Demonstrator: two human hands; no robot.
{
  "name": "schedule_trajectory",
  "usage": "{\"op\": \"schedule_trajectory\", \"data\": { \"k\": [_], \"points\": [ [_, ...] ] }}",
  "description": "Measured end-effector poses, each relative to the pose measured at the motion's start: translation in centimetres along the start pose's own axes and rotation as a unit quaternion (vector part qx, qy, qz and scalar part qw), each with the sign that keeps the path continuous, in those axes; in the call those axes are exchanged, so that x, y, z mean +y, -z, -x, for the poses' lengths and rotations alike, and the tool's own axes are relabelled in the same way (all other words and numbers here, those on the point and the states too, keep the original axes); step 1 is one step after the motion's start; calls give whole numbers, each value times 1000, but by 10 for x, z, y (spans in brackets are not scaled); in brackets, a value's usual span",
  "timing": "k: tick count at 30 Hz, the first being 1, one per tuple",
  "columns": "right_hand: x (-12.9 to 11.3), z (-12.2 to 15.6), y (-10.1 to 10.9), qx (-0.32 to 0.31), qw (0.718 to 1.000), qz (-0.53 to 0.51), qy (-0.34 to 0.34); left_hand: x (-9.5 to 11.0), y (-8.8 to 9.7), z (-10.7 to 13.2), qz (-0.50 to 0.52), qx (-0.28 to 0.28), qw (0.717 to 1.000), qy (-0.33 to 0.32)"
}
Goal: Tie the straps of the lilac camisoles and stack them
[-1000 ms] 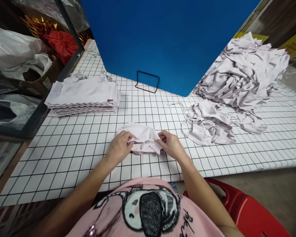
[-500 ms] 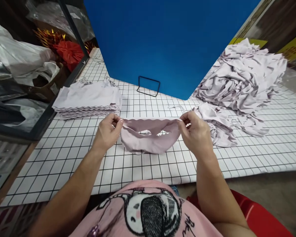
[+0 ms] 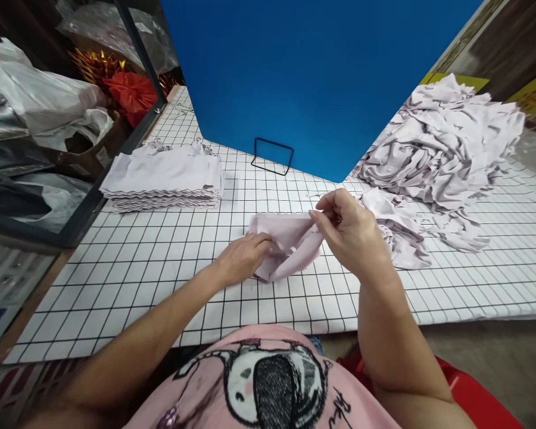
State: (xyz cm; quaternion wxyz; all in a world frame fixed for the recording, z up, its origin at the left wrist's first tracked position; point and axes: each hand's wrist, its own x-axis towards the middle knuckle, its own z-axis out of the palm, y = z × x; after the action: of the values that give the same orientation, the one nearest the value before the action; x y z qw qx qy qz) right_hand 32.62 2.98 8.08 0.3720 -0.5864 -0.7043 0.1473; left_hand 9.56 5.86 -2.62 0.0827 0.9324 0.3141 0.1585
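Observation:
A pair of pale pink briefs (image 3: pixel 286 229) hangs slack and partly folded just over the checked cloth in front of me. My right hand (image 3: pixel 351 232) pinches its upper right corner between thumb and fingertips. Lower on the left side, my left hand (image 3: pixel 245 256) lies against the fabric, fingers stretched over it and the thumb hidden. A neat stack of similar pieces (image 3: pixel 161 179) with wavy edges sits to the left. On the right, a few loose pieces (image 3: pixel 397 223) lie crumpled close behind my right hand.
A large heap of crumpled pale fabric (image 3: pixel 446 143) rises at the back right. A blue board (image 3: pixel 304 89) hangs over the far side, with a thin black wire frame (image 3: pixel 272 156) at its lower edge. The checked tablecloth (image 3: pixel 161 280) covers the table. Plastic bags (image 3: pixel 40 101) crowd the left.
My left hand has let go of the upper left corner and moved right and down onto the fabric. The stretched edge has gone slack; my right hand keeps its pinch.

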Motion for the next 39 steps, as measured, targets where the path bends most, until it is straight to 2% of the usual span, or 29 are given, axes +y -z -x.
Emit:
{"op": "schedule_trajectory", "data": {
  "k": [3, 5, 7, 9, 12, 15, 17, 20, 23, 25, 27, 30, 33, 36, 39],
  "points": [
    [16, 0, 8, -29, 999, -32, -10, -22, 2, -4, 23, -127, 990, 60],
    [32, -1, 18, -75, 996, -41, -3, -37, 13, -4, 73, -168, 981, 61],
    [48, -2, 29, -130, 991, -30, 3, -50, 32, 0, 156, -174, 970, 59],
    [62, -3, 40, -182, 983, -4, -11, -61, 57, 5, 256, -157, 950, 80],
    [72, -4, 50, -261, 964, 27, -40, -75, 94, 14, 372, -68, 915, 140],
    [74, -5, 52, -338, 941, -12, -20, -84, 122, 20, 446, 40, 878, 169],
    [75, -6, 50, -370, 927, -65, -7, -87, 135, 21, 467, 68, 864, 176],
    [80, -9, 48, -400, 904, -149, 8, -89, 149, 20, 458, 65, 869, 177],
    [89, -13, 51, -410, 880, -235, 41, -91, 158, 15, 395, 40, 899, 183],
    [90, -17, 55, -397, 873, -275, 64, -91, 164, 9, 344, 34, 920, 184],
    [85, -20, 61, -367, 884, -283, 67, -90, 172, 3, 302, 41, 935, 182],
    [65, -25, 75, -285, 929, -233, 35, -85, 190, -2, 269, 55, 943, 186],
    [43, -29, 92, -143, 968, -207, 23, -75, 213, -5, 240, 110, 947, 182],
    [33, -39, 104, -22, 976, -218, 18, -65, 230, -13, 198, 160, 951, 176],
    [38, -51, 108, 6, 973, -231, 6, -64, 237, -26, 205, 157, 948, 186]
  ]
}}
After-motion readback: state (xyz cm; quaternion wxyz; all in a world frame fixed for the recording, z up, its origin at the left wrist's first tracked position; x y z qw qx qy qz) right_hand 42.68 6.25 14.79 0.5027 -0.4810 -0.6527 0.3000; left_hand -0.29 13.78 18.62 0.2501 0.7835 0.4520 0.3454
